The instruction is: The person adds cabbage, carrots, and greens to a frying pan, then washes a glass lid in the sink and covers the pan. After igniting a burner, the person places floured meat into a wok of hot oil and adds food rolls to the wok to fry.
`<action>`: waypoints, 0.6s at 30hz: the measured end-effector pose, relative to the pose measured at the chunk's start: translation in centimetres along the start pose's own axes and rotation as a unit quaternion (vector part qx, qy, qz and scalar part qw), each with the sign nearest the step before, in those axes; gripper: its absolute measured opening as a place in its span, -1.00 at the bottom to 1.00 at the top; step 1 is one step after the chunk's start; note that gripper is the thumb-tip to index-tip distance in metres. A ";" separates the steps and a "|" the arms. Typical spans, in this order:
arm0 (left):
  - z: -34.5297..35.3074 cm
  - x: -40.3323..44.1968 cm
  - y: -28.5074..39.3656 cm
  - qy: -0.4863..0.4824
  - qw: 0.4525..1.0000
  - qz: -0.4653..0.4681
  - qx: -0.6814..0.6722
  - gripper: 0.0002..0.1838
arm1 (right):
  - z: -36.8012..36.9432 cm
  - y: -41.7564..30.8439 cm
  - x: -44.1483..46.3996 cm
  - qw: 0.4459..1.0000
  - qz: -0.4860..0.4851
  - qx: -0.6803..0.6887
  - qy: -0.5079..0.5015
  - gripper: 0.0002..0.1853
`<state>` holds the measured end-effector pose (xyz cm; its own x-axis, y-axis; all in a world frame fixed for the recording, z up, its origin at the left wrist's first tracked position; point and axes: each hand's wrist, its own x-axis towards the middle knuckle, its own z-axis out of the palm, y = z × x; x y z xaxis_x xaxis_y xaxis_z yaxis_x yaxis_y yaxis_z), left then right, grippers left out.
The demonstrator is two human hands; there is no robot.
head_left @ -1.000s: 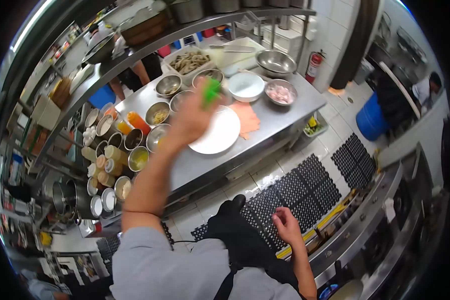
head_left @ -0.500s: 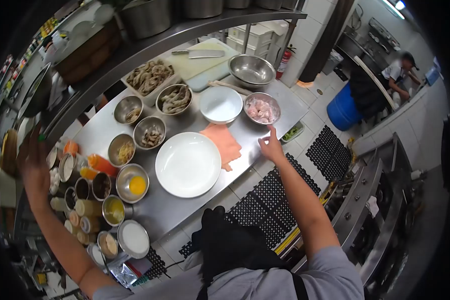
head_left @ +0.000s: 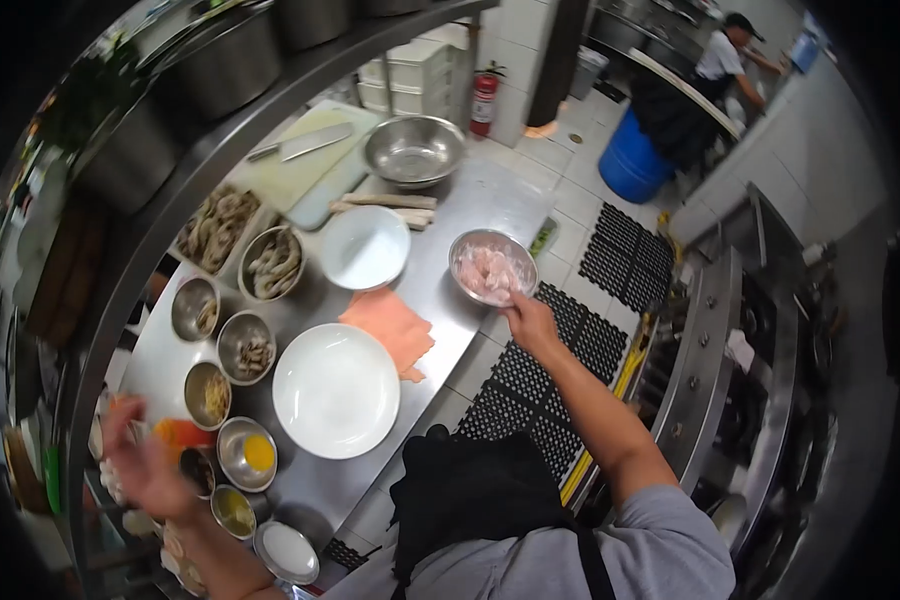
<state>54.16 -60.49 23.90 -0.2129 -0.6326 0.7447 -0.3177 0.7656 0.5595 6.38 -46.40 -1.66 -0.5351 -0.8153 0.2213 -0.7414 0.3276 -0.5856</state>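
My right hand (head_left: pixel 530 322) grips the near rim of a steel bowl (head_left: pixel 492 268) of pale pink raw meat pieces, held over the counter's right edge. Blurred by motion, my left hand (head_left: pixel 148 462) hangs above the left side of the counter, with fingers loosely apart and nothing visible in them. An orange-red bottle (head_left: pixel 184 433) is nearest to it. Beside that stand a steel bowl with egg yolk (head_left: pixel 259 453) and a bowl of yellow shreds (head_left: pixel 210 396). A large white plate (head_left: pixel 336 392) and an orange cloth (head_left: pixel 390 328) lie between my hands.
Behind are a white bowl (head_left: pixel 365 248), a steel basin (head_left: pixel 414 152), a knife (head_left: pixel 315 141) on cutting boards and a tub of shrimp (head_left: pixel 215 228). A shelf (head_left: pixel 270 95) overhangs the counter. The stove (head_left: pixel 705 345) is at right; another person (head_left: pixel 722 62) works far back.
My right hand has taken hold of the bowl of meat and drawn it toward me. My left hand has come down from the shelf side over the bottles. The view has shifted right.
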 end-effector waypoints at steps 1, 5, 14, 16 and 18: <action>5.3 -0.6 0.6 -0.090 0.992 -0.036 -0.078 -0.60 | -1.2 0.8 -1.8 1.000 -0.007 0.002 0.017 -0.82; 26.2 -7.3 2.9 -0.435 0.815 -0.238 -0.301 -0.44 | -9.7 3.0 -9.0 0.999 0.001 -0.006 0.046 -0.84; 53.2 -17.9 19.9 -0.691 0.347 -0.461 -0.436 -0.25 | -27.8 9.9 -21.5 0.977 0.193 -0.051 -0.072 -0.60; 55.6 -19.6 24.8 -0.736 0.339 -0.407 -0.422 -0.24 | -31.8 9.9 -22.4 0.916 0.380 -0.074 -0.106 -0.50; 57.8 -21.0 30.4 -0.772 0.301 -0.401 -0.391 -0.27 | -33.5 12.4 -24.2 0.951 0.258 -0.033 0.167 -0.46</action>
<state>-4.42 -30.70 4.21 -0.7246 0.5109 -0.4626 -0.6529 -0.2938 0.6981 -3.43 -6.63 11.84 -0.9248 -0.3452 0.1597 -0.3640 0.6812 -0.6352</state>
